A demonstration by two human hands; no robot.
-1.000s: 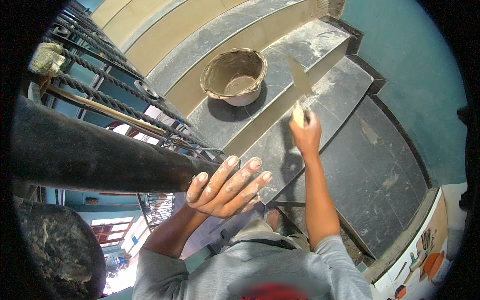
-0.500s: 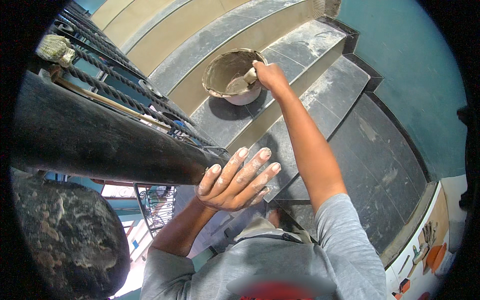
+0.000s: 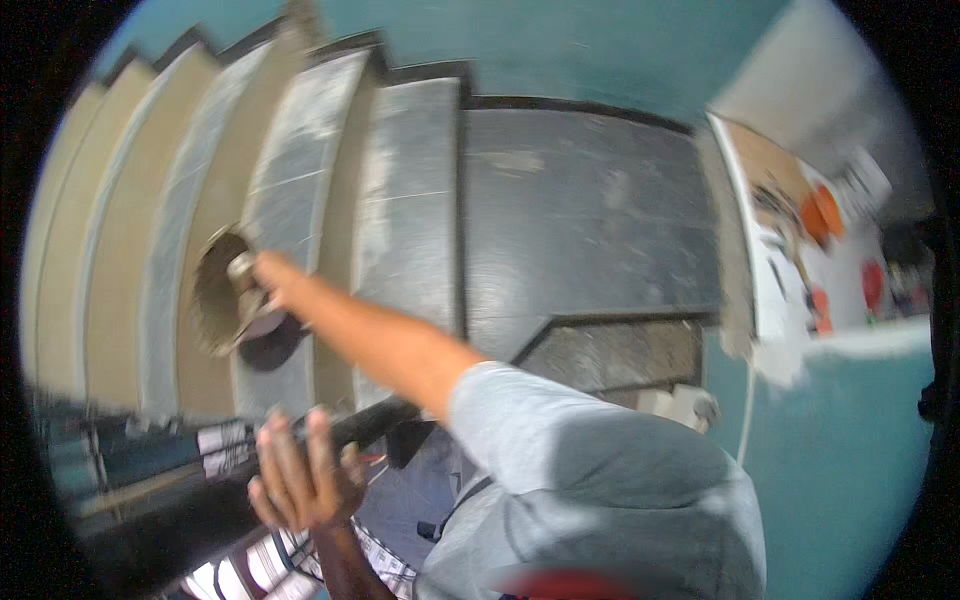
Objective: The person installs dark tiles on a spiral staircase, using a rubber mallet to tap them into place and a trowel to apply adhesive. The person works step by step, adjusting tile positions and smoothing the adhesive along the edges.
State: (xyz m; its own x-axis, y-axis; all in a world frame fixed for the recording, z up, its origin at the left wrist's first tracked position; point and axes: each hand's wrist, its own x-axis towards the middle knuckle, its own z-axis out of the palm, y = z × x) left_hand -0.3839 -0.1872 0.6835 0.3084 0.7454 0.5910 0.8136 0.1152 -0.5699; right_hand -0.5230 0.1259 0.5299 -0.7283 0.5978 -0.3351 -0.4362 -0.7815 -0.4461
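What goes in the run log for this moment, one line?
right hand: reaching into bowl on stair step | left hand: open, beside railing | view: blurred

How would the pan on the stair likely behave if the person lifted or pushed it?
The pan is round and shallow and seems coated with grey mortar, so it is probably heavy for its size and gritty rather than slippery. It sits on a narrow step, so a push could tip it over the edge. The right hand reaches into it; the frame is blurred.
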